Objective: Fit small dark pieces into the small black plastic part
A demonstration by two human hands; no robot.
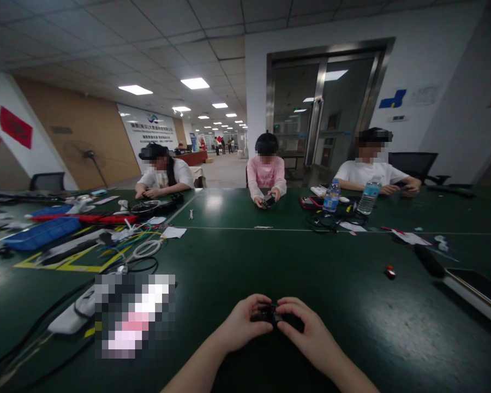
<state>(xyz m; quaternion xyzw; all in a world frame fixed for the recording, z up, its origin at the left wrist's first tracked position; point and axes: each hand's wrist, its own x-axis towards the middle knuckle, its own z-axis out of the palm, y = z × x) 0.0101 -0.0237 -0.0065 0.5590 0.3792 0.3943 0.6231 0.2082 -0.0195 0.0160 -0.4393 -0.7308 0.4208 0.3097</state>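
Note:
Low over the green table (pixel 229 267), both of my hands meet around a small black object (pixel 273 315). My left hand (pixel 244 323) curls its thumb and fingers against the left side of it. From the right, my right hand (pixel 305 325) pinches the same piece between thumb and fingertips. Its dark colour and the covering fingers leave its kind unclear. Part of it shows in the gap between the two hands.
A white power strip (pixel 71 314) with cables and a blue tray (pixel 43 233) lie left. A small red object (pixel 389 272) and a phone-like slab (pixel 480 292) are right. Two water bottles (pixel 369 195) stand farther back. Three people in headsets sit across the table.

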